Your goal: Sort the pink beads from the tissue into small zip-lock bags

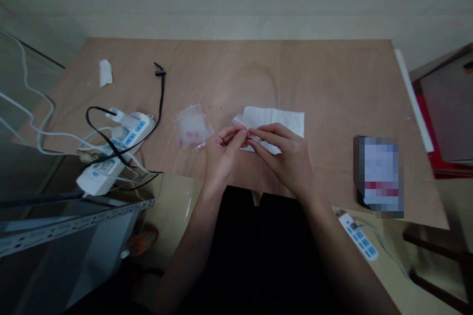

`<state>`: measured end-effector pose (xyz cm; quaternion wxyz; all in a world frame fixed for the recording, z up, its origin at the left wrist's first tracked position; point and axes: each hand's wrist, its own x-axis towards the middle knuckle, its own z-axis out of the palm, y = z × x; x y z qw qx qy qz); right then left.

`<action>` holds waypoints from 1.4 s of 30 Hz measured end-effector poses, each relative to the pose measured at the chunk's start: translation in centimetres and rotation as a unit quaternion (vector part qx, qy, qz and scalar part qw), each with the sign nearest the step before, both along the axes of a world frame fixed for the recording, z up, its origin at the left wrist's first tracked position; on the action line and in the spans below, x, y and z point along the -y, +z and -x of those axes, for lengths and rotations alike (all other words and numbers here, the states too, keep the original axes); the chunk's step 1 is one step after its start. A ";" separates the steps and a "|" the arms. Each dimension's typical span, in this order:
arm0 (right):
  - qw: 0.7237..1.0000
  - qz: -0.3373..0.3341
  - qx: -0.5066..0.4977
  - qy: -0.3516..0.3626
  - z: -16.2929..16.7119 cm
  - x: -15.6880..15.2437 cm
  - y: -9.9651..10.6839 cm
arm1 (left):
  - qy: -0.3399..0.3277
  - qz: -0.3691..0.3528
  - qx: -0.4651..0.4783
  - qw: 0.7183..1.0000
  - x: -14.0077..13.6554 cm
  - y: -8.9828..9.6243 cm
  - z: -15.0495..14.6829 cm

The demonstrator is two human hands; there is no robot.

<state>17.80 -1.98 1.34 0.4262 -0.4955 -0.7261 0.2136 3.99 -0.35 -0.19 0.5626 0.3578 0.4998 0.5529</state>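
Observation:
Both hands meet over the near middle of the wooden table. Between my left hand and my right hand is a small clear zip bag with a reddish strip along its top. The fingers of each hand pinch it, and they cover most of the bag. What it contains, if anything, I cannot make out. Under and behind the hands lies a white paper tissue. To the left of my left hand, several clear zip bags lie overlapped, with small pink-red bits showing in them.
A white power strip with tangled cables sits at the table's left edge. A black cable end and a white paper scrap lie farther back. At right is a blurred-out device. Another power strip is below the table edge.

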 end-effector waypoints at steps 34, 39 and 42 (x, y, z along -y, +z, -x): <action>0.955 0.146 -0.202 0.159 -4.2 0.5 -1.7 | -0.273 -0.114 -0.339 0.893 -0.1 4.0 -0.2; 0.949 0.150 -0.240 0.137 -3.9 0.4 -2.4 | -0.276 -0.102 -0.297 0.908 -0.2 3.6 -0.3; 0.941 0.147 -0.282 0.114 -3.7 0.3 -2.4 | -0.227 -0.074 -0.227 0.944 -0.4 2.9 -0.6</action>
